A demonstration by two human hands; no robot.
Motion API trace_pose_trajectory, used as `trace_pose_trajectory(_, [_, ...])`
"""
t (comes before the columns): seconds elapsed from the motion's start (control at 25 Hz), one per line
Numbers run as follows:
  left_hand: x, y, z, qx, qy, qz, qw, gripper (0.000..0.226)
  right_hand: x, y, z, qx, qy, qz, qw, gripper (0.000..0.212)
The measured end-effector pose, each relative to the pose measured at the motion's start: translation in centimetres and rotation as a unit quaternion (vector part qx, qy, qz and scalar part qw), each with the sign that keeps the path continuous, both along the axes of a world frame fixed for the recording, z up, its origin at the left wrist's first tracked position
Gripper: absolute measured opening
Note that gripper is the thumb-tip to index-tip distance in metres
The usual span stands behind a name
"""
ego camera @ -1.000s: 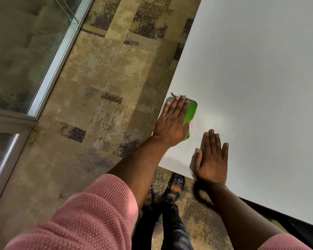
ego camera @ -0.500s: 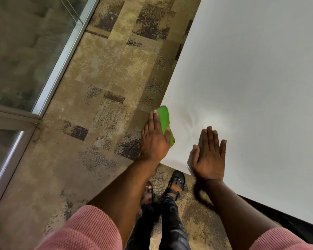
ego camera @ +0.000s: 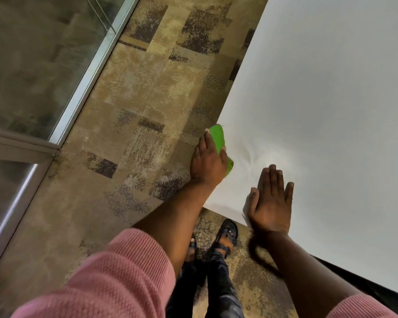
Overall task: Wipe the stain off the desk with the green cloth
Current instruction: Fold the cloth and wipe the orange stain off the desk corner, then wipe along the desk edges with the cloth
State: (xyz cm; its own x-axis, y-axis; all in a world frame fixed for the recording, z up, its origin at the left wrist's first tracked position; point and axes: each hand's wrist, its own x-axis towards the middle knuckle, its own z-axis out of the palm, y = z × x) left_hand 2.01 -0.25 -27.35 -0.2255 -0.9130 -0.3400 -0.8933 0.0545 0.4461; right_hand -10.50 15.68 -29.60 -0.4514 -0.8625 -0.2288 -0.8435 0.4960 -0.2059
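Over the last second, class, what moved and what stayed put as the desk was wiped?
The left hand drew the green cloth back toward the person, to the desk's left edge, keeping it pressed down. The right hand stayed flat near the front edge.

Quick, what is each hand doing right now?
Left hand: pressed on the green cloth at the desk edge.
Right hand: open, flat on the desk, holding nothing.
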Motion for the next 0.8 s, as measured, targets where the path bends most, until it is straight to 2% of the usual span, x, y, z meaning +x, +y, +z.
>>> trace_pose_trajectory(0.2, [2.8, 1.5, -0.3, 0.016, 0.048, 0.020, 0.999, 0.074, 0.2, 0.0, 0.0, -0.008, -0.001, 0.005, 1.000, 0.069])
trace_pose_trajectory(0.44, [8.2, 8.8, 0.2, 0.062, 0.033, 0.054, 0.996, 0.071, 0.2, 0.1, 0.0, -0.020, -0.009, 0.010, 1.000, 0.069])
trace_pose_trajectory(0.64, [10.7, 11.4, 4.0, 0.074, 0.089, 0.070, 0.991, 0.062, 0.4, 0.1, 2.1, -0.027, -0.030, 0.011, 0.999, 0.068])
trace_pose_trajectory(0.72, [10.6, 12.3, 5.8, 0.045, 0.118, 0.075, 0.989, 0.064, 1.6, -0.1, 3.9, -0.061, -0.104, 0.018, 0.993, 0.063])
trace_pose_trajectory(0.8, [9.6, 12.9, 7.5, 0.018, 0.134, 0.066, 0.989, 0.067, 4.3, -0.2, 7.4, -0.116, -0.293, -0.018, 0.949, 0.053])
